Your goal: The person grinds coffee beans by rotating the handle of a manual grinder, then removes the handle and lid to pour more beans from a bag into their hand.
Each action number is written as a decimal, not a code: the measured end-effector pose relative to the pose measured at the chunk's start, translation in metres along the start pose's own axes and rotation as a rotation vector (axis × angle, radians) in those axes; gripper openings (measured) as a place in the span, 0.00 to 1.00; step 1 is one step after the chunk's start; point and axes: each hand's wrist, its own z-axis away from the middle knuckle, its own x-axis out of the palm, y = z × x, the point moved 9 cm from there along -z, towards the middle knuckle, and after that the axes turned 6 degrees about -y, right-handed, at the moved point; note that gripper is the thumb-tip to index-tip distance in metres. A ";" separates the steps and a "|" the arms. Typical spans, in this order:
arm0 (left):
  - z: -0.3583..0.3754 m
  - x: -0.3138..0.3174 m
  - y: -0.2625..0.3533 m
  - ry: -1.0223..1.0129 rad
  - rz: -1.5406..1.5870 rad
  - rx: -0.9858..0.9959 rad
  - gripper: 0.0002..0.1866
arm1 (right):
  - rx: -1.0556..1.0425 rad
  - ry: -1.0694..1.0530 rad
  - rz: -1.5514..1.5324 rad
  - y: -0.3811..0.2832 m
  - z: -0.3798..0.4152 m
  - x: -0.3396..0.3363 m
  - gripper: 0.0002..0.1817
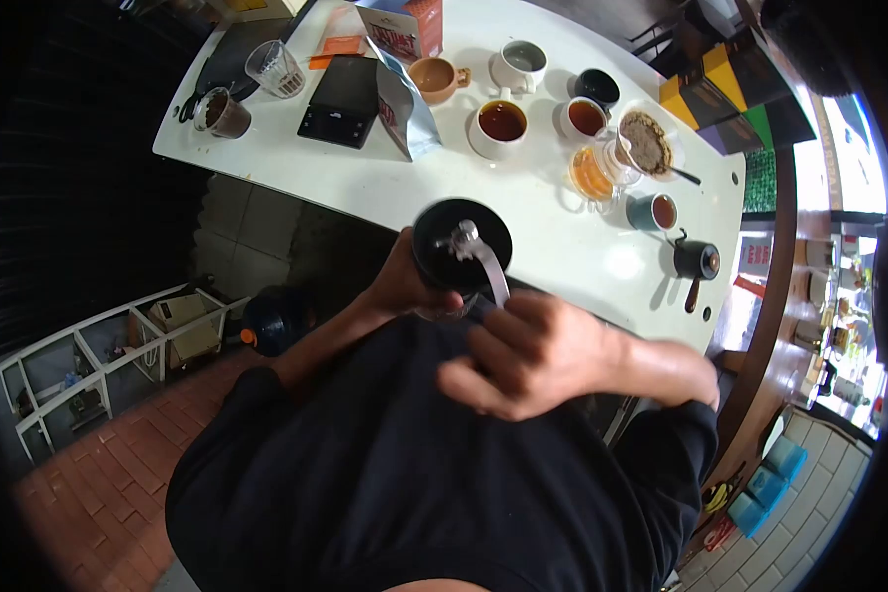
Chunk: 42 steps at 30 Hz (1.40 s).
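A black hand coffee grinder (434,259) is held close to my chest, just off the table's near edge, with its round top facing up. My left hand (405,276) wraps around its body from the left side. From the hub in the middle, a silver crank arm (491,268) runs toward me. My right hand (528,357) is closed at the outer end of that crank, and the knob is hidden in its fingers. The inside of the grinder looks dark, with a few pale specks near the hub.
On the white table (572,264) stand a black scale (341,99), a silver bag (409,113), a white cup of dark drink (498,128), and a dripper with wet grounds (645,143). A black kettle (696,259) sits at the right end, a glass (275,69) at the left.
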 end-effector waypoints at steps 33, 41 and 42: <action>0.041 0.048 0.010 -0.703 0.390 0.400 0.53 | 0.161 -0.299 -0.439 0.110 -0.080 0.098 0.13; 0.056 0.011 -0.030 -0.319 0.339 -0.127 0.68 | 0.734 -0.181 -0.544 0.138 0.057 0.087 0.09; 0.053 0.012 -0.020 -0.196 0.372 -0.197 0.68 | 0.731 -0.175 -0.545 0.134 0.065 0.089 0.09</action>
